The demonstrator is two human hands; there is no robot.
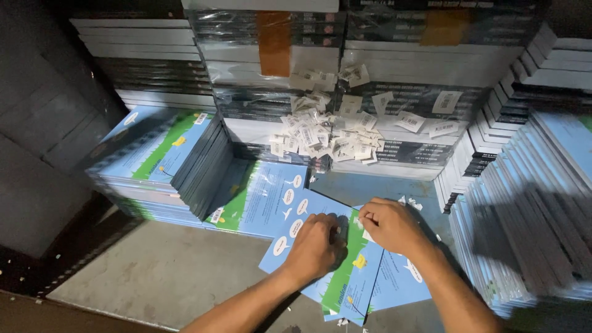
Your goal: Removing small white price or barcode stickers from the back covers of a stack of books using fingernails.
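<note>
From the head view, looking down, both hands work on a thin blue-and-green paperback book [320, 246] lying flat on the grey floor [172, 271], topmost of a few like copies fanned beneath it. The left hand [316, 245] rests knuckles-up on the cover, fingers curled down and pressing it still; they grip nothing that I can see. The right hand [390, 226] sits just beside it, fingertips pinched together at a small white sticker [366, 235] near the cover's upper edge. Whether the sticker is being pressed on or lifted off, I cannot tell.

Behind the hands, a heap of small white barcode stickers [333, 132] clings to the face of shrink-wrapped book bundles [382, 80]. A leaning stack of the same blue books [160, 160] stands to the left, and more copies [530, 209] slope at the right.

To my eye the step in hand is handling this one label; the next move calls for a steady left press while the right fingertips finish at the sticker's edge.
</note>
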